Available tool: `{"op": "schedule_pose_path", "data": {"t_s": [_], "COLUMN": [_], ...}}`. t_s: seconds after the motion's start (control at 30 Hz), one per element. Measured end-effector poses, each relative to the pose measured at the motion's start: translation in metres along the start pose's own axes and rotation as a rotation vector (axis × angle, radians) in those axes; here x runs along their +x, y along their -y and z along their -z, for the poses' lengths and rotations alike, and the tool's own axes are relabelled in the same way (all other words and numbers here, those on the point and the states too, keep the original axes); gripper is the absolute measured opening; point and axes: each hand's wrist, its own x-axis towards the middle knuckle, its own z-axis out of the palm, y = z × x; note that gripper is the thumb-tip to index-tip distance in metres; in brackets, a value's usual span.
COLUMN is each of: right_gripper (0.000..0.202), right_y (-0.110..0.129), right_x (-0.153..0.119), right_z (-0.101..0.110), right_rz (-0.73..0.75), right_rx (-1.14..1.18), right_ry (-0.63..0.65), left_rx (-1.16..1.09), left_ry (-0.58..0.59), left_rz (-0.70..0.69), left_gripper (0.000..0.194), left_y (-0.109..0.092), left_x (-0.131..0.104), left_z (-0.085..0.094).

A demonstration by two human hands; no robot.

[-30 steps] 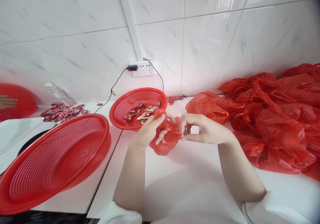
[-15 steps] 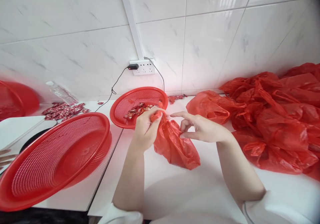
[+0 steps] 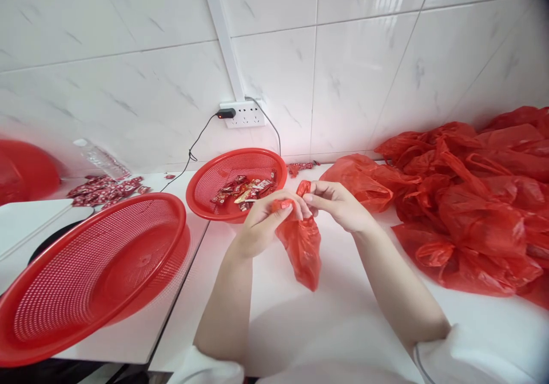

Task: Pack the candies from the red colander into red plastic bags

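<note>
A thin red plastic bag (image 3: 302, 246) hangs from both my hands over the white table, its lower end narrow and pointing toward me. My left hand (image 3: 263, 221) is closed around the gathered top of the bag. My right hand (image 3: 337, 201) pinches another end of the gathered plastic, a short red tuft between thumb and index finger. The fingertips of both hands almost meet. Just beyond my left hand sits a round red colander (image 3: 201, 186) with small red and gold wrapped packets (image 3: 253, 189) in it.
A large red colander (image 3: 141, 252) stands tilted at left, near a pile of small red packets (image 3: 107, 190) and a clear plastic bottle (image 3: 100, 158). Red plastic bags (image 3: 476, 206) are heaped at right. A power strip (image 3: 244, 115) with a black plug is on the tiled wall.
My right hand has gone from loosely spread beside the bag to pinching its gathered top. The bag hangs narrower and more upright. A co-worker's fingers at the left edge are out of view.
</note>
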Motion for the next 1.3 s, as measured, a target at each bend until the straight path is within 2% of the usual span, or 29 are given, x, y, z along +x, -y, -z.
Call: {"op": "schedule_pose_path", "data": {"t_s": [0.07, 0.13, 0.23, 0.37, 0.47, 0.53, 0.63, 0.73, 0.8, 0.83, 0.9, 1.0, 1.1, 1.2, 1.27, 1.3], "right_gripper": [0.023, 0.021, 0.019, 0.022, 0.023, 0.028, 0.049, 0.062, 0.06, 0.057, 0.053, 0.05, 0.043, 0.033, 0.052, 0.064], "right_y": [-0.001, -0.001, 0.0, 0.001, 0.002, 0.006, 0.015, 0.024, 0.028, 0.028, 0.027, 0.024, 0.021, 0.014, 0.002, -0.005], "right_x": [0.0, -0.001, -0.005, -0.008, -0.009, -0.011, -0.018, -0.028, -0.034, -0.036, -0.039, -0.039, -0.036, -0.031, -0.025, -0.022], "right_z": [0.001, 0.003, 0.007, 0.01, 0.013, 0.019, 0.036, 0.057, 0.066, 0.069, 0.072, 0.074, 0.073, 0.061, 0.045, 0.034], "right_rz": [-0.026, -0.064, -0.082, -0.043, -0.007, -0.009, -0.049, -0.094, -0.089, -0.07, -0.029, -0.038, -0.088, -0.127, -0.177, -0.212], "right_rx": [0.067, 0.173, 0.325, 0.431, 0.451, 0.374, 0.174, -0.021, -0.13, -0.172, -0.245, -0.389, -0.596, -0.795, -0.911, -0.963], "right_ry": [-0.03, -0.006, 0.074, 0.19, 0.232, 0.216, 0.083, -0.192, -0.379, -0.452, -0.546, -0.572, -0.488, -0.404, -0.287, -0.185], "left_rx": [0.019, 0.026, 0.052, 0.058, 0.05, 0.064, 0.083, 0.09, 0.077, 0.076, 0.115, 0.272, 0.425, 0.585, 0.674, 0.703], "left_ry": [-0.008, -0.049, -0.098, -0.05, -0.093, -0.156, -0.312, -0.549, -0.62, -0.608, -0.504, -0.289, -0.111, 0.035, 0.058, 0.04], "left_rz": [0.007, 0.017, 0.027, 0.038, 0.034, 0.018, -0.035, -0.087, -0.054, -0.013, 0.104, 0.281, 0.396, 0.485, 0.508, 0.507], "left_gripper": [0.032, 0.034, 0.035, 0.034, 0.035, 0.036, 0.034, 0.025, 0.025, 0.026, 0.027, 0.027, 0.028, 0.028, 0.03, 0.032], "left_y": [0.0, -0.001, -0.003, -0.004, -0.004, -0.004, -0.004, -0.003, -0.003, -0.004, -0.005, -0.006, -0.002, 0.005, 0.008, 0.009], "left_x": [0.0, -0.002, -0.004, -0.005, -0.004, -0.005, -0.008, -0.013, -0.014, -0.015, -0.015, -0.015, -0.013, -0.011, -0.01, -0.009], "left_z": [0.003, 0.007, 0.013, 0.012, 0.012, 0.016, 0.028, 0.042, 0.047, 0.049, 0.051, 0.054, 0.055, 0.054, 0.052, 0.05]}}
